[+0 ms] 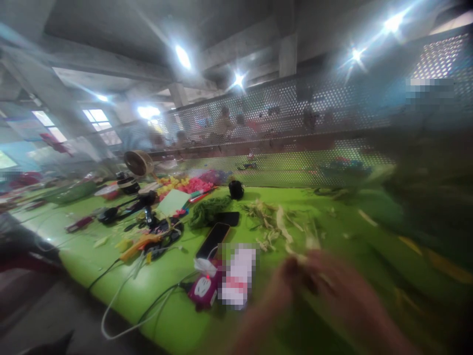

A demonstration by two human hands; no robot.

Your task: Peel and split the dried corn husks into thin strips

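Observation:
My left hand (283, 283) and my right hand (334, 278) are close together over the front right part of the green table, both smeared by motion. Their fingers appear closed around a pale yellowish strip (313, 240), whose end sticks up beyond the right hand. Just past the hands lies a loose pile of similar dry, husk-like strips (271, 224). Left of my left hand is a pixelated white and red pack (239, 276). The exact grip of the fingers is blurred.
A purple box with a white print (203, 291), a phone (213, 240), cables, and an orange glue gun (138, 246) lie on the table (177, 320). Dark green yarn-like material (209, 209) and pink and yellow pieces (195, 185) are farther back. A perforated metal screen (258, 118) borders the far side.

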